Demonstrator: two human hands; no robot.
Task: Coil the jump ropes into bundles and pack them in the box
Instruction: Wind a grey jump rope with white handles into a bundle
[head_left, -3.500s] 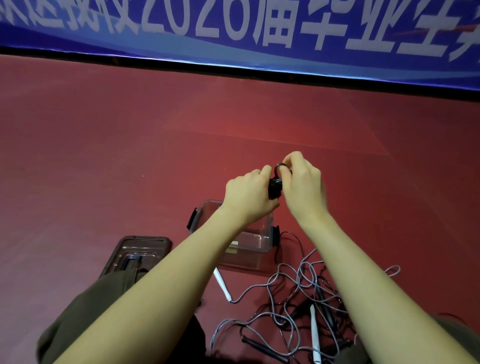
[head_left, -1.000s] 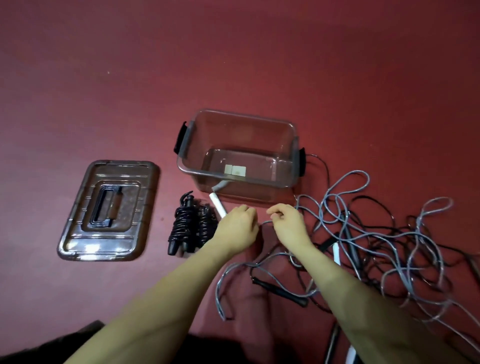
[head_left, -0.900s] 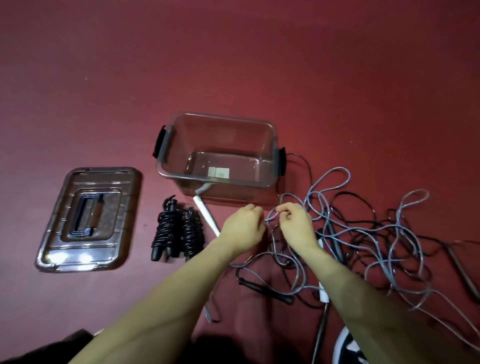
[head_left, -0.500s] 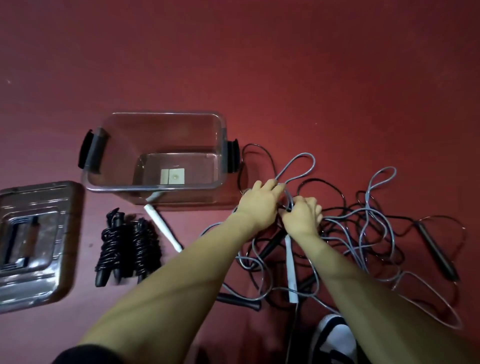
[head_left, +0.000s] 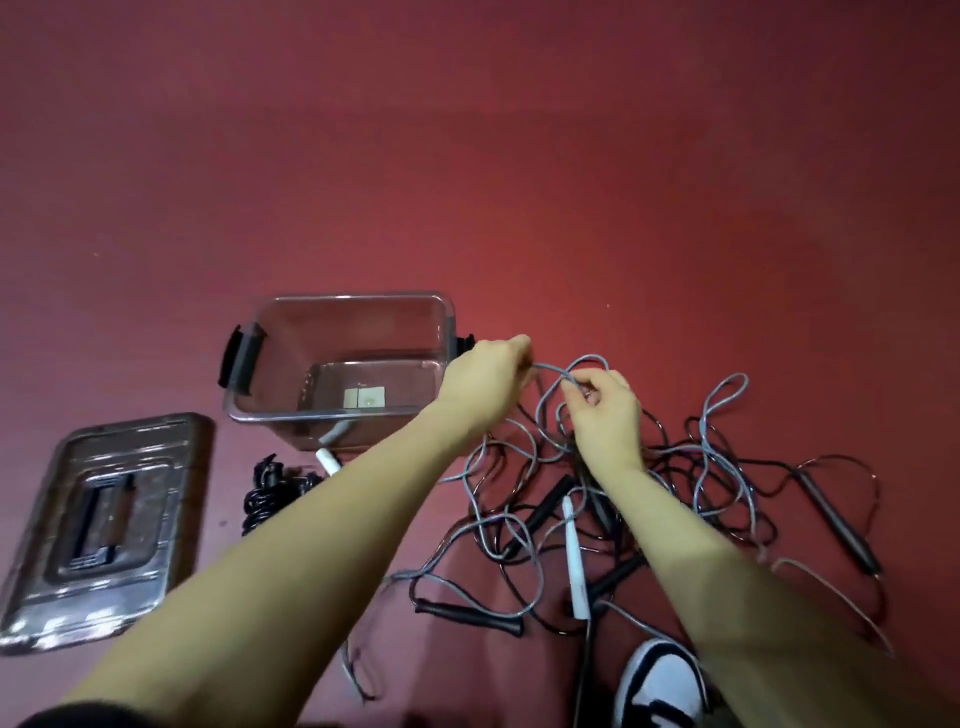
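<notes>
A tangle of grey and black jump ropes (head_left: 691, 467) lies on the red floor, right of a clear plastic box (head_left: 291, 358) with black latches. My left hand (head_left: 485, 379) pinches a grey rope strand (head_left: 550, 370) by the box's right end. My right hand (head_left: 605, 415) pinches the same grey rope a little to the right, lifted above the pile. A white handle (head_left: 574, 556) and black handles (head_left: 470, 612) lie in the tangle. A coiled black rope bundle (head_left: 270, 493) sits in front of the box, partly hidden by my left forearm.
The box lid (head_left: 98, 525) lies flat on the floor at the left. Another white handle (head_left: 327, 460) pokes out beneath the box's front. A black-and-white shoe (head_left: 660, 686) shows at the bottom. One more black handle (head_left: 836, 519) lies far right.
Both hands have lifted a grey rope strand out of the tangle and moved slightly apart along it. The camera view has shifted, so the box sits more toward the centre.
</notes>
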